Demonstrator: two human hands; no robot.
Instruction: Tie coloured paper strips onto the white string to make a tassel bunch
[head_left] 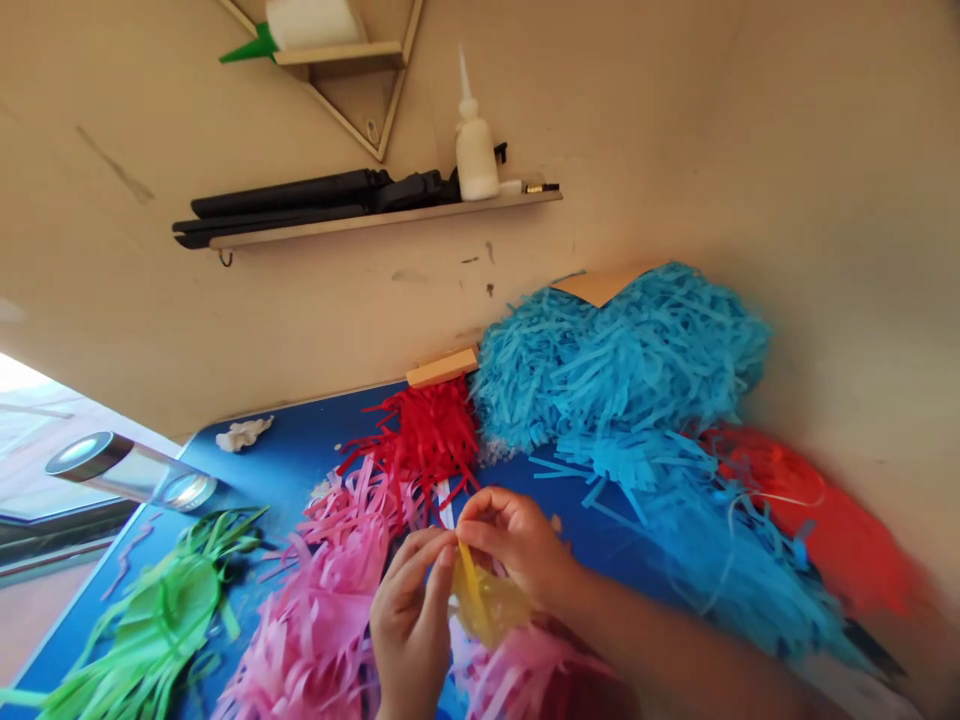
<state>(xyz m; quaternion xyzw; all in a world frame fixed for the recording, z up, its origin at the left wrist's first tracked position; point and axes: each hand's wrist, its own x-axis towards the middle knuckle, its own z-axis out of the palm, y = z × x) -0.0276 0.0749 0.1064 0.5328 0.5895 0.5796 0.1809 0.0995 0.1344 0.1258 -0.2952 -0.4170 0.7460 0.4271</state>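
Note:
My left hand (411, 625) and my right hand (514, 545) meet above the blue table (300, 450), both pinching a yellow fringed paper piece (480, 600). The fingertips of both hands close on a thin yellow strip at its top. Pink fringed paper (322, 620) lies under and to the left of my hands. A red fringed bundle (424, 435) sits just beyond them.
A big heap of blue fringed paper (630, 360) leans on the wall at right, with orange-red paper (825, 520) beside it. Green fringed paper (157, 610) lies at left, near a metal cylinder (124, 465). A wall shelf (375, 215) holds a glue bottle (476, 150) and black tools.

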